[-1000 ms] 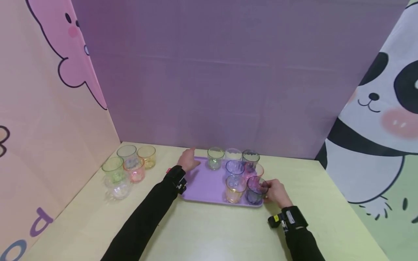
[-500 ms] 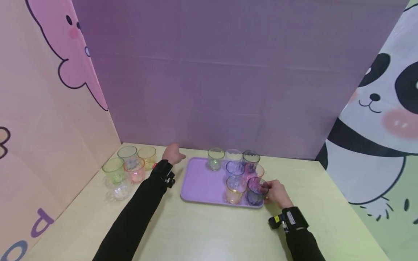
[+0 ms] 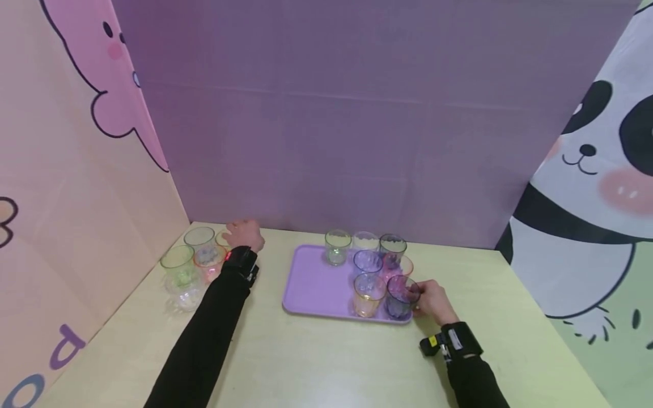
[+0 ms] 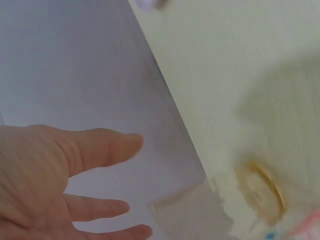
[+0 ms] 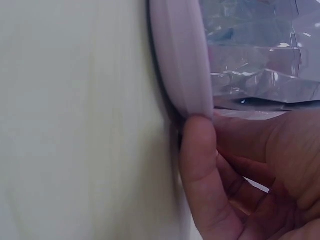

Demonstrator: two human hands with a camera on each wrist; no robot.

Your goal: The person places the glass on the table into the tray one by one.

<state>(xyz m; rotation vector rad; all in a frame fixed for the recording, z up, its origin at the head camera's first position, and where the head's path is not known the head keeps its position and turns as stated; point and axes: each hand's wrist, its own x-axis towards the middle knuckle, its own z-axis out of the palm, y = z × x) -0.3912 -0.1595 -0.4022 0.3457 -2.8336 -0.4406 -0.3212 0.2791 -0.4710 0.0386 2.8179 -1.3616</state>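
Observation:
My left hand (image 3: 246, 234) reaches over the yellow glass (image 3: 222, 238), which it partly hides in the head view. In the left wrist view the thumb and fingers are stretched out and spread apart, with the yellow glass (image 4: 264, 194) off to the lower right. At the right front corner of the purple tray (image 3: 313, 294), my right hand (image 3: 433, 303) pinches the tray's rim (image 5: 182, 65) between finger and thumb. Right beside these fingers stands a dark purple glass (image 3: 400, 305) on the tray. A yellow-rimmed glass (image 3: 368, 300) stands left of it.
On the tray's right half also stand a green glass (image 3: 336, 252), a blue glass (image 3: 367, 263) and several others. Left of the tray, a light green glass (image 3: 177, 266), a pink glass (image 3: 208, 262) and a clear glass (image 3: 187, 294) crowd together near the wall.
My left hand has moved left, away from the tray's far left side, to the yellow glass. My right hand stays at the tray's corner.

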